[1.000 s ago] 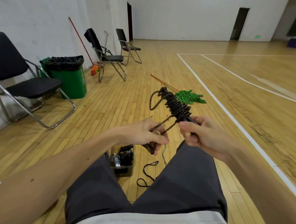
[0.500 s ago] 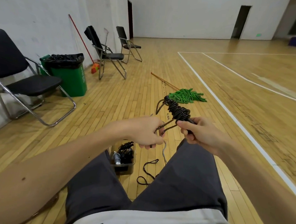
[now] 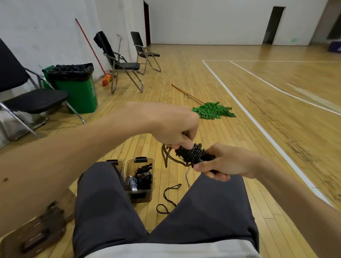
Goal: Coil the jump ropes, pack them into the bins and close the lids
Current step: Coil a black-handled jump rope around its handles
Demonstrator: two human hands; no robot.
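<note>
The right hand (image 3: 223, 164) is clenched around the black handles of a jump rope (image 3: 190, 153), whose cord is wound in tight turns about them. The left hand (image 3: 171, 127), fingers curled, pinches the cord at the free end of that bundle. The rope is held in the air above and just right of the clear plastic bin (image 3: 139, 193), which holds coiled ropes. Left of this bin, mostly hidden by a thigh, sits what looks like a second bin (image 3: 115, 163). Right of it, a loose black cord (image 3: 168, 198) lies on the floor.
</note>
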